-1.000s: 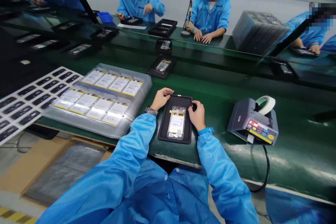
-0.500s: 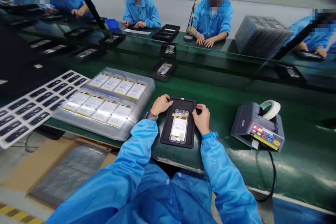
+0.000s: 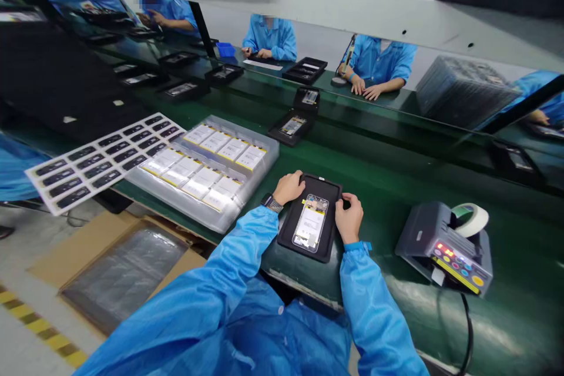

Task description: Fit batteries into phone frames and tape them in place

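A black carrier tray (image 3: 294, 229) lies on the green conveyor belt (image 3: 379, 182) right in front of me, with an open phone body (image 3: 311, 224) and its white battery seated in it. My left hand (image 3: 288, 187) grips the tray's far left corner, fingers curled over the edge. On the tray's right rim rests my right hand (image 3: 349, 218), fingers bent onto the edge beside the phone. Both arms wear blue sleeves, and a watch sits on my left wrist.
A clear tray of white batteries (image 3: 207, 170) and a white sheet of black stickers (image 3: 101, 158) lie to the left. A grey tape dispenser (image 3: 445, 247) stands at right. More carrier trays (image 3: 291, 126) ride the belt. People in blue coats work across it. A cardboard box (image 3: 118, 270) sits below.
My hands stay on the tray's two sides. My head has lifted and turned left, so the whole scene has slid down and to the right in view.
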Tool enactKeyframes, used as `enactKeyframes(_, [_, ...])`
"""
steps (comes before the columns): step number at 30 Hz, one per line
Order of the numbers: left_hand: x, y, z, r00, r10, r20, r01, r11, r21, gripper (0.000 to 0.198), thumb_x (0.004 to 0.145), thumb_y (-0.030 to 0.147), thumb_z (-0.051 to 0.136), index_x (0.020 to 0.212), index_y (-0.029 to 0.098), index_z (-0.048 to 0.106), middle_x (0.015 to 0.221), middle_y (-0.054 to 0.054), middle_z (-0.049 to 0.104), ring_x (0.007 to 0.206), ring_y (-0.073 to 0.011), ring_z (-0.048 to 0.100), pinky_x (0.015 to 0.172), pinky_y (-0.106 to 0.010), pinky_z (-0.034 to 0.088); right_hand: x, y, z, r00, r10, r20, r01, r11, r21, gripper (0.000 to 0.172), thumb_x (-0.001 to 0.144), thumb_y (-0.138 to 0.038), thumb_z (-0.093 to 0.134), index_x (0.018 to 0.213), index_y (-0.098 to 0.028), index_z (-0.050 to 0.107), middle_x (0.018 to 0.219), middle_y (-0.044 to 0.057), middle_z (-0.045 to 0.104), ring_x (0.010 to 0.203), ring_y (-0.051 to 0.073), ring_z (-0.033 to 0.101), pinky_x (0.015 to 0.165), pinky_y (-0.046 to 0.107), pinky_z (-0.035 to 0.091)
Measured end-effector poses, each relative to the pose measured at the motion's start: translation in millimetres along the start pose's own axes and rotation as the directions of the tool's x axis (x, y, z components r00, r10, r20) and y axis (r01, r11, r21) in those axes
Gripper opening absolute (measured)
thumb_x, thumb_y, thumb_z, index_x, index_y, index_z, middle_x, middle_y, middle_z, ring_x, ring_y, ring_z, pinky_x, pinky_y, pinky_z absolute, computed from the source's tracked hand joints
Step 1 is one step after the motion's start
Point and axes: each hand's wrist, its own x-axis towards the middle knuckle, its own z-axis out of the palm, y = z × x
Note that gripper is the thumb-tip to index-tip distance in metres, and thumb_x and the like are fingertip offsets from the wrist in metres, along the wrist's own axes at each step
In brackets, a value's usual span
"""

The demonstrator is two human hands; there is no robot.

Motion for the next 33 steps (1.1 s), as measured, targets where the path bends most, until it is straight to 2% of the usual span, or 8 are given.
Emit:
enactKeyframes(3, [4, -3, -3.6, 1.000, 0.029, 0.013, -0.029, 0.999, -0.014, 0.041, 0.097, 0.027, 0.057, 0.135, 0.014, 0.063, 0.097, -0.010, 0.075, 0.100, -0.0279, 0.072, 0.091, -0.035, 0.053, 2, 2, 2, 1.000, 0.000, 0.019, -0.001, 1.000, 0.027, 0.034, 0.082, -0.037, 0.052, 0.102, -0.015, 0.068, 0.103, 0.016, 0.073, 0.101, 0.033, 0.066, 0.097, 0.049, 0.049])
enactKeyframes(9, [11, -13, -8.3, 0.999, 0.041, 0.014, -0.040, 0.997, -0.064, 0.061, 0.095, 0.027, 0.059, 0.152, 0.009, 0.050, 0.096, -0.008, 0.074, 0.094, -0.0240, 0.070, 0.088, -0.032, 0.053, 1, 7, 8, 0.977, -0.118, 0.179, 0.120, 0.993, -0.003, 0.046, 0.086, -0.033, 0.058, 0.128, -0.017, 0.060, 0.128, 0.016, 0.068, 0.121, 0.032, 0.061, 0.112, 0.052, 0.039])
enactKeyframes(17, [12, -20, -6.4, 0.998, 0.050, 0.028, -0.046, 0.992, -0.116, 0.061, 0.092, 0.035, 0.065, 0.146, 0.009, 0.056, 0.089, -0.006, 0.067, 0.086, -0.0227, 0.066, 0.085, -0.034, 0.054, -1, 7, 7, 0.968, -0.130, 0.217, 0.143, 0.989, -0.045, 0.046, 0.090, -0.029, 0.055, 0.134, -0.017, 0.055, 0.135, 0.016, 0.065, 0.129, 0.031, 0.056, 0.114, 0.050, 0.037])
enactKeyframes(22, [8, -18, -5.5, 0.997, 0.075, 0.000, -0.074, 0.990, -0.117, 0.068, 0.088, 0.041, 0.072, 0.145, 0.010, 0.054, 0.120, -0.015, 0.062, 0.107, -0.0291, 0.066, 0.099, -0.041, 0.054, -1, 4, 6, 0.967, -0.127, 0.222, 0.144, 0.988, -0.062, 0.046, 0.092, -0.034, 0.057, 0.134, -0.018, 0.054, 0.136, 0.016, 0.064, 0.130, 0.031, 0.055, 0.115, 0.050, 0.036])
enactKeyframes(26, [6, -19, -3.1, 0.992, 0.125, 0.031, -0.118, 0.980, -0.161, 0.088, 0.083, 0.049, 0.078, 0.153, 0.009, 0.042, 0.140, -0.021, 0.051, 0.132, -0.0354, 0.055, 0.113, -0.045, 0.046, -3, 3, 9, 0.963, -0.129, 0.239, 0.157, 0.982, -0.103, 0.054, 0.092, -0.045, 0.061, 0.137, -0.018, 0.050, 0.138, 0.017, 0.061, 0.132, 0.033, 0.052, 0.115, 0.052, 0.035])
enactKeyframes(29, [6, -18, -2.1, 0.984, 0.170, 0.050, -0.161, 0.975, -0.152, 0.103, 0.077, 0.056, 0.082, 0.157, 0.010, 0.035, 0.146, -0.022, 0.046, 0.142, -0.0390, 0.044, 0.120, -0.049, 0.038, -5, -1, 13, 0.962, -0.135, 0.238, 0.174, 0.973, -0.149, 0.061, 0.090, -0.046, 0.063, 0.141, -0.017, 0.046, 0.139, 0.018, 0.058, 0.134, 0.034, 0.050, 0.116, 0.053, 0.033])
enactKeyframes(33, [4, -15, -2.9, 0.977, 0.200, 0.079, -0.191, 0.976, -0.108, 0.113, 0.072, 0.061, 0.084, 0.157, 0.008, 0.034, 0.145, -0.024, 0.045, 0.141, -0.0422, 0.042, 0.120, -0.053, 0.036, -8, -8, 18, 0.963, -0.136, 0.233, 0.184, 0.962, -0.200, 0.067, 0.087, -0.046, 0.065, 0.143, -0.016, 0.041, 0.141, 0.020, 0.055, 0.136, 0.035, 0.046, 0.116, 0.055, 0.031])
